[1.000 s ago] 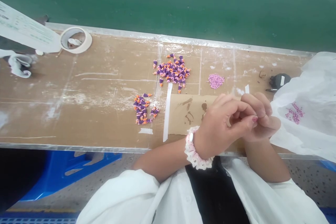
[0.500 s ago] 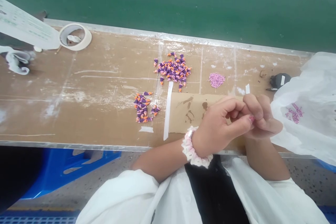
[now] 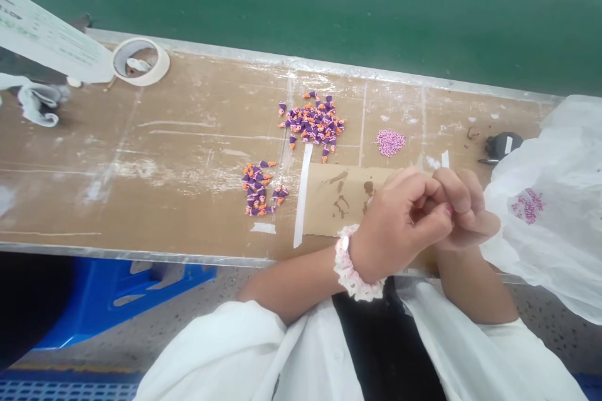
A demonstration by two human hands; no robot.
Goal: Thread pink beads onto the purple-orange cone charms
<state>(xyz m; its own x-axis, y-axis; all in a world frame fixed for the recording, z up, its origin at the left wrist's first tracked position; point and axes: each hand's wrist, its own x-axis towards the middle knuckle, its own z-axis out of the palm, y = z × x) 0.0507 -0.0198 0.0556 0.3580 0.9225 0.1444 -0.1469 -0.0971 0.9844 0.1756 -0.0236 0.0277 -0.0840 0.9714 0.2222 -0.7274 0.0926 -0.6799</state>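
My left hand [image 3: 399, 225], with a pink and white scrunchie [image 3: 350, 266] at the wrist, is closed with thumb and fingers pinched together. Against its fingertips my right hand [image 3: 465, 213] is closed too, fingers curled. Whatever sits between the fingertips is hidden or too small to make out. Both hands are above a brown paper sheet [image 3: 324, 200] taped to the bench. Beyond it lies a pile of small purple and orange figures [image 3: 313, 122], with a smaller group of the same figures [image 3: 256, 188] to the left. A heap of tiny pink beads [image 3: 390, 143] lies behind my hands.
A white plastic bag [image 3: 559, 200] with pink beads showing stands at the right, beside a black object [image 3: 503, 144]. At far left are a roll of white tape [image 3: 162, 66], a printed paper [image 3: 51, 37] and a white cloth [image 3: 35, 106]. A blue stool [image 3: 108, 301] stands below the bench.
The view has shifted slightly. My hands stay pressed together at nearly the same spot, with a small shift of the fingers. The piles look unchanged.
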